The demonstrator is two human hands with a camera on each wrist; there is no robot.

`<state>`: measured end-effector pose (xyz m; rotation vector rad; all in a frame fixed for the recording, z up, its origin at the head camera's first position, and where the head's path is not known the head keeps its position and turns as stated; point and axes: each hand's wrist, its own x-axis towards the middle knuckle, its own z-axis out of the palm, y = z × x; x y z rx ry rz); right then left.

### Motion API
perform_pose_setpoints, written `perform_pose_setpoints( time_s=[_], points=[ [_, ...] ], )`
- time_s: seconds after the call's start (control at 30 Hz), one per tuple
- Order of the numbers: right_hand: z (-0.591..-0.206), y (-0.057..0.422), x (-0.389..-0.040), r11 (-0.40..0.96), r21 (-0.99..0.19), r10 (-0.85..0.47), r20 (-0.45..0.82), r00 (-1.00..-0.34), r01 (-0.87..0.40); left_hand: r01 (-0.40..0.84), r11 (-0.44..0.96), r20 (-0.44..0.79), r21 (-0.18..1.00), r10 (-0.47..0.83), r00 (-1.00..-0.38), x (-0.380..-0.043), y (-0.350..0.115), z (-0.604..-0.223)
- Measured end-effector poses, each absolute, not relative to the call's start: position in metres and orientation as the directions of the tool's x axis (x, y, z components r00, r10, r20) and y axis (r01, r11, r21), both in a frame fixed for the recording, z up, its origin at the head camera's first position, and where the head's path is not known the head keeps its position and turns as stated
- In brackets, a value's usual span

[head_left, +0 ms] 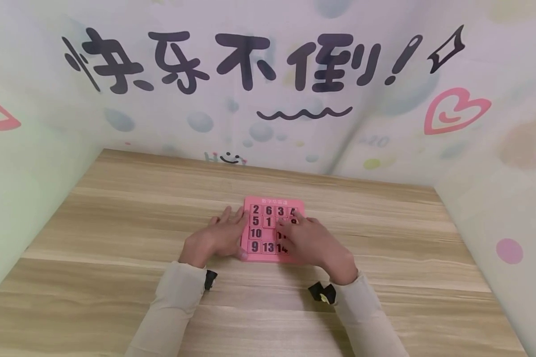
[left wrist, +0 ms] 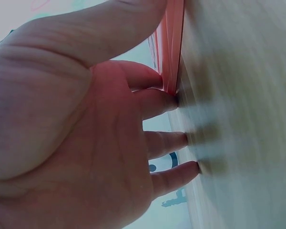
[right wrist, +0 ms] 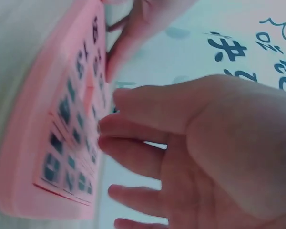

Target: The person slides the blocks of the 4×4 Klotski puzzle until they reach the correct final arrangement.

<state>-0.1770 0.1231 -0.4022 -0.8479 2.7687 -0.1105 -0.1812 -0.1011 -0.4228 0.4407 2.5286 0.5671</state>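
Note:
A pink sliding number puzzle point(head_left: 272, 258) lies flat on the table, its black-numbered tiles face up. One gap point(head_left: 268, 234) shows to the right of the 10 tile point(head_left: 256, 233). My left hand point(head_left: 221, 237) rests along the puzzle's left side, thumb by the near corner. In the left wrist view, spread fingers point(left wrist: 155, 102) reach down, two right at the pink edge and the others on the wood. Over the right part of the puzzle is my right hand point(head_left: 310, 243), fingertips right at the tiles. It hides several tiles and the right edge.
The wood-grain table point(head_left: 116, 198) extends around the puzzle. Behind it stands a pale printed backdrop point(head_left: 161, 119) with large black characters, and similar panels flank both sides. Dark pieces show at both cuffs, one by the right sleeve point(head_left: 366, 307).

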Motion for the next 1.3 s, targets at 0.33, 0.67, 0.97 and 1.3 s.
perform_pose_setpoints(
  time_s=[0.33, 0.67, 0.97, 1.3],
  points=[
    [-0.391, 0.123, -0.166, 0.834, -0.045, -0.535, -0.312, -0.785, -0.550, 0.190, 0.860, -0.409, 0.474, 0.406, -0.817, -0.181, -0.100, -0.422],
    [-0.393, 0.116, -0.161, 0.841, 0.002, -0.510, -0.330, -0.794, -0.541, 0.191, 0.857, -0.413, 0.478, 0.412, -0.812, -0.181, -0.101, -0.421],
    [-0.396, 0.110, -0.160, 0.814, 0.024, -0.545, -0.312, -0.778, -0.580, 0.196, 0.857, -0.410, 0.477, 0.414, -0.813, -0.181, -0.101, -0.419],
    [-0.399, 0.105, -0.159, 0.818, 0.006, -0.547, -0.298, -0.782, -0.575, 0.191, 0.853, -0.411, 0.486, 0.416, -0.811, -0.180, -0.101, -0.419]
  ],
)
